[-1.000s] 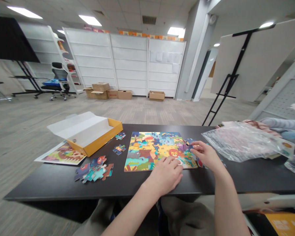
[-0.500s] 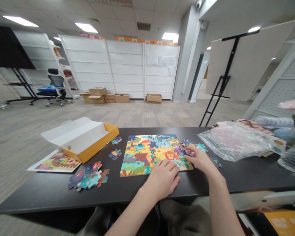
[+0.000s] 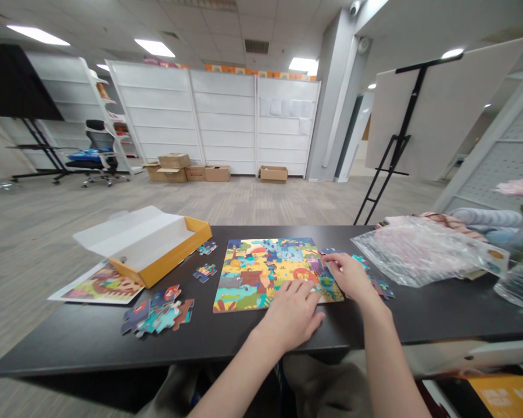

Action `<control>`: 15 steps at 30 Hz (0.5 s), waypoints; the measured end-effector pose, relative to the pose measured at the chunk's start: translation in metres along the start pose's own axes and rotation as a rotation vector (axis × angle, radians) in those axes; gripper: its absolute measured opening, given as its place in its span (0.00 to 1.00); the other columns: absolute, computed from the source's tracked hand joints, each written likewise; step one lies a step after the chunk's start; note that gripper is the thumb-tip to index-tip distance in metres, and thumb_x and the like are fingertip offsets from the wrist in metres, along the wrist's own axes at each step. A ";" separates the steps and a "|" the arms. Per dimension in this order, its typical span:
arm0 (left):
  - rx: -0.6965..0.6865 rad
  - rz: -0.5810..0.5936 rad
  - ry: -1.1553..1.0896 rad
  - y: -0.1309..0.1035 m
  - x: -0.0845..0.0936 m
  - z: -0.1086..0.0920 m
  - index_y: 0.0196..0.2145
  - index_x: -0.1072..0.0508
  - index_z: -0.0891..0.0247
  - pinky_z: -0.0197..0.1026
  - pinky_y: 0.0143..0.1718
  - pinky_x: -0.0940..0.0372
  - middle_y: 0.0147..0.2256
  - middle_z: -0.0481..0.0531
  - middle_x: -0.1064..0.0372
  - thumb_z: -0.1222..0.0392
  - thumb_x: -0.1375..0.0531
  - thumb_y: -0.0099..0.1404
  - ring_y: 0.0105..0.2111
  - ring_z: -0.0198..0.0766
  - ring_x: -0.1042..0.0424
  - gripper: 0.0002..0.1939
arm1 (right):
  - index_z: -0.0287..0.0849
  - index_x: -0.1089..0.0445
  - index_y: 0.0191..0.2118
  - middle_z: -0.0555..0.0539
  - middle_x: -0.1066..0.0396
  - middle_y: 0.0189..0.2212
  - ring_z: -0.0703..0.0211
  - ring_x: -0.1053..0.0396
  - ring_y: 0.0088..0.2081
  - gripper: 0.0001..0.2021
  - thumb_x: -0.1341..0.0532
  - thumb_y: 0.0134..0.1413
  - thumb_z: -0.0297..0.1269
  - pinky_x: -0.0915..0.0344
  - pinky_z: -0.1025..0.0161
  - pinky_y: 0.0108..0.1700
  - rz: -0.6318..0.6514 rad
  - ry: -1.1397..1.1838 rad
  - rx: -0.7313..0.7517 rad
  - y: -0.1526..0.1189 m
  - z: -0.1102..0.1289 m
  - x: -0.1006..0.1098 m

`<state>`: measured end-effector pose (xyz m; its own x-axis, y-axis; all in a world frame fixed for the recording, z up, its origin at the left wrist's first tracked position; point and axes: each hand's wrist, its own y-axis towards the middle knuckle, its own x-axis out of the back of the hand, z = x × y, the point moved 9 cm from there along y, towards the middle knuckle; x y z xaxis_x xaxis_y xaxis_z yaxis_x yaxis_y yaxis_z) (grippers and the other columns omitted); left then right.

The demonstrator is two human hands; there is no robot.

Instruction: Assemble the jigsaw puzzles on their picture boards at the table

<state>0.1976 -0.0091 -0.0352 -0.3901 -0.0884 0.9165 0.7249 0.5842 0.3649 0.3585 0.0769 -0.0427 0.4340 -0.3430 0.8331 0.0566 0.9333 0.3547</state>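
Note:
A colourful animal puzzle (image 3: 248, 278) lies on the black table (image 3: 226, 337). Resting on its lower right part, my left hand (image 3: 294, 313) has its fingers spread and holds nothing. My right hand (image 3: 346, 276) is over the puzzle's right edge, thumb and fingers drawn together; whatever is between the fingertips is too small to make out. Loose pieces (image 3: 381, 287) lie just right of that hand, partly hidden by it. Left of the puzzle are a small cluster of pieces (image 3: 204, 272) and a larger pile (image 3: 161, 313).
An open yellow box (image 3: 169, 255) stands at the left, over a printed picture sheet (image 3: 100, 284). At the right lie a clear plastic bag (image 3: 422, 249) and a glass vase (image 3: 518, 284) with a pink flower (image 3: 520, 186). Shelves and cardboard boxes stand beyond the table.
My right hand has shifted slightly left and up along the puzzle's right edge, and its fingers now reach flatter over it. My left hand has stayed nearly in place.

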 end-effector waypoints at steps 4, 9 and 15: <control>0.005 -0.027 0.006 0.012 -0.008 -0.010 0.52 0.31 0.64 0.52 0.57 0.40 0.56 0.58 0.33 0.43 0.44 0.70 0.55 0.50 0.36 0.23 | 0.42 0.21 0.42 0.42 0.21 0.43 0.52 0.25 0.45 0.18 0.49 0.59 0.26 0.34 0.60 0.50 0.077 -0.077 0.021 0.007 0.011 -0.013; 0.001 -0.023 -0.023 0.019 -0.016 -0.016 0.56 0.33 0.64 0.54 0.58 0.42 0.58 0.59 0.34 0.39 0.48 0.70 0.58 0.51 0.38 0.28 | 0.42 0.21 0.44 0.42 0.20 0.44 0.50 0.24 0.48 0.19 0.49 0.59 0.26 0.34 0.59 0.52 0.172 -0.141 -0.021 0.011 0.009 -0.026; 0.012 0.002 -0.031 0.017 -0.018 -0.013 0.57 0.34 0.65 0.53 0.60 0.43 0.56 0.60 0.33 0.40 0.48 0.71 0.57 0.51 0.37 0.29 | 0.44 0.22 0.47 0.44 0.20 0.45 0.53 0.24 0.47 0.18 0.48 0.61 0.28 0.35 0.63 0.50 0.201 -0.152 -0.014 0.018 0.007 -0.031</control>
<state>0.2247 -0.0083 -0.0437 -0.4059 -0.0626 0.9118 0.7189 0.5942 0.3608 0.3399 0.1032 -0.0591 0.2974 -0.1618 0.9409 -0.0043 0.9853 0.1708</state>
